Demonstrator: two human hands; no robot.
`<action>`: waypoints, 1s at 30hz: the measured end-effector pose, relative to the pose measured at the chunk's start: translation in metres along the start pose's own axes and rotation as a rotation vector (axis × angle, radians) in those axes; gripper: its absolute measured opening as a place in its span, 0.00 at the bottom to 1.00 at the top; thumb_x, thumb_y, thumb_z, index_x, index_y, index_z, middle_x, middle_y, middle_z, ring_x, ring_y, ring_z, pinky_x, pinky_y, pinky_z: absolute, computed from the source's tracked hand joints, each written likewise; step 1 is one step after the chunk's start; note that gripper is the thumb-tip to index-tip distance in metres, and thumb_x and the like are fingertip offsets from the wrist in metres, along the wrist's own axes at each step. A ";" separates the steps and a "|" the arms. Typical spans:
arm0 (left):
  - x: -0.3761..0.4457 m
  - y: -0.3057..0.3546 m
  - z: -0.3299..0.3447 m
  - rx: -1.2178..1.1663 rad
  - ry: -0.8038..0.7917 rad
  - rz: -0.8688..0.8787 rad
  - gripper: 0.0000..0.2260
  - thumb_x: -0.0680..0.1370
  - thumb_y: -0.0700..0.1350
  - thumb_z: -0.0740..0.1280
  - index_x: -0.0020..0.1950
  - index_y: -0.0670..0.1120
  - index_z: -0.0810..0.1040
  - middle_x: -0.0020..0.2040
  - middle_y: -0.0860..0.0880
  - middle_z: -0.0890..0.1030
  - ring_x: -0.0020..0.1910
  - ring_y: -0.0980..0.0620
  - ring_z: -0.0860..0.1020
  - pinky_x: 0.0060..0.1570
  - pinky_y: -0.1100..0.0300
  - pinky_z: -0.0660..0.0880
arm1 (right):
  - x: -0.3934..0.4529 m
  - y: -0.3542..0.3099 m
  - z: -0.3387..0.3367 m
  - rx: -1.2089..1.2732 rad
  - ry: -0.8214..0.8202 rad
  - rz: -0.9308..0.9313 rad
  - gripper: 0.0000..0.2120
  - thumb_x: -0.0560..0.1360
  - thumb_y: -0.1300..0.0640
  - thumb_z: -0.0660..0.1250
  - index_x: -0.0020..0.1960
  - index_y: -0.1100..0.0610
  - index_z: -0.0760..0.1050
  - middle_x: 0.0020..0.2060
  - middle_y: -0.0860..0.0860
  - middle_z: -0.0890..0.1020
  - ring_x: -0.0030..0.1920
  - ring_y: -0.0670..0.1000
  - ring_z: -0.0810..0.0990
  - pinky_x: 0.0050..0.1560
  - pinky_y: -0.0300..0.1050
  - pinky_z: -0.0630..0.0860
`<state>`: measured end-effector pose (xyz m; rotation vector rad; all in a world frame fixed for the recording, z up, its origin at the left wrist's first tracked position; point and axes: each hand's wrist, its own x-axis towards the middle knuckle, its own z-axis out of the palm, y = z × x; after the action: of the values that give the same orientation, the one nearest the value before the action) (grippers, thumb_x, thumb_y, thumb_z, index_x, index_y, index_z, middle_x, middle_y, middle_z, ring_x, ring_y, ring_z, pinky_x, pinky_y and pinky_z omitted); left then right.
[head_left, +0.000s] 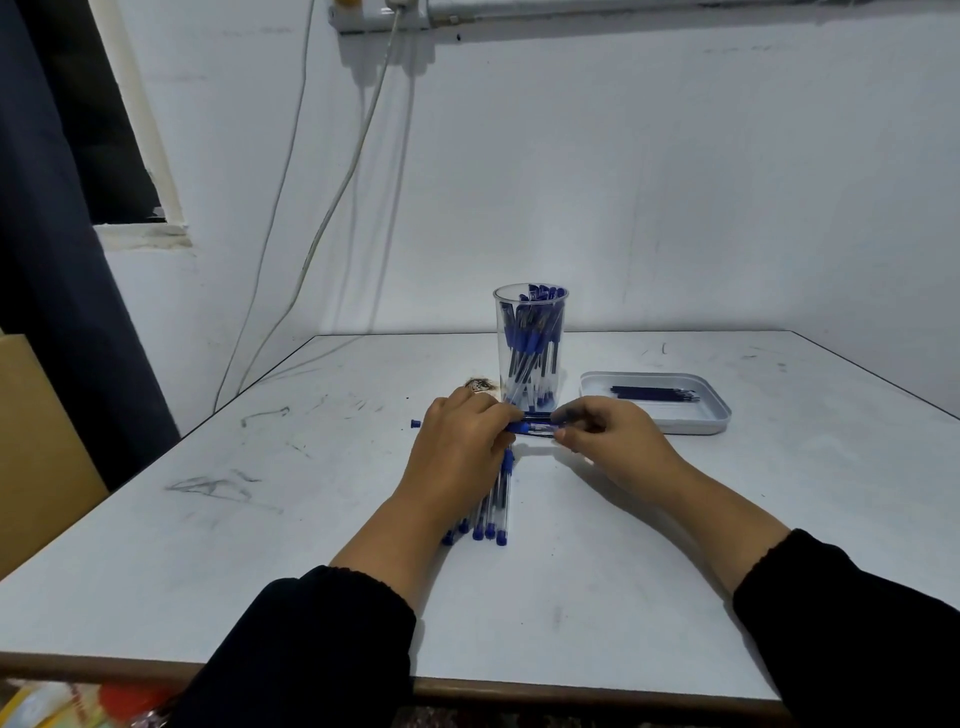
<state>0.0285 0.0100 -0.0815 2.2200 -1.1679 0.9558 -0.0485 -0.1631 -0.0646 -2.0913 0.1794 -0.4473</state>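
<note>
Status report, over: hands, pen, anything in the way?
Left hand, right hand: both pinching one blue pen, level. Cup of pens close behind it. Loose pens lie under left hand.

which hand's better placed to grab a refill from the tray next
Right, probably. Both hold the pen, but the right hand sits beside the tray of refills; the left hand is farther, over the pen pile.

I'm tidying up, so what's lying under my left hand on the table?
Several clear pens with blue ends lie side by side on the table, poking out beneath the left hand. The hand and wrist cover their far ends, so the count is unclear.
</note>
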 end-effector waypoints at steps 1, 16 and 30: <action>0.000 0.000 0.001 -0.007 -0.002 0.009 0.09 0.71 0.36 0.71 0.49 0.45 0.81 0.41 0.50 0.81 0.42 0.46 0.75 0.43 0.55 0.67 | 0.000 0.000 0.000 0.019 -0.004 0.007 0.06 0.75 0.59 0.70 0.51 0.53 0.81 0.41 0.49 0.83 0.41 0.44 0.79 0.39 0.33 0.70; 0.001 0.005 -0.004 0.080 0.066 -0.052 0.13 0.79 0.52 0.57 0.46 0.52 0.81 0.37 0.55 0.80 0.37 0.51 0.73 0.41 0.57 0.62 | -0.003 -0.005 -0.006 0.259 -0.017 -0.003 0.07 0.76 0.66 0.66 0.52 0.62 0.81 0.36 0.53 0.83 0.30 0.39 0.78 0.33 0.31 0.73; 0.005 0.007 -0.004 0.102 0.147 0.053 0.06 0.75 0.48 0.67 0.43 0.50 0.83 0.32 0.53 0.79 0.36 0.49 0.74 0.40 0.57 0.58 | -0.005 -0.007 -0.007 0.249 -0.038 0.004 0.07 0.77 0.67 0.65 0.51 0.60 0.81 0.34 0.52 0.83 0.28 0.39 0.76 0.33 0.31 0.73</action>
<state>0.0232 0.0061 -0.0745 2.1636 -1.1393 1.2041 -0.0564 -0.1633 -0.0568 -1.8535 0.1000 -0.4051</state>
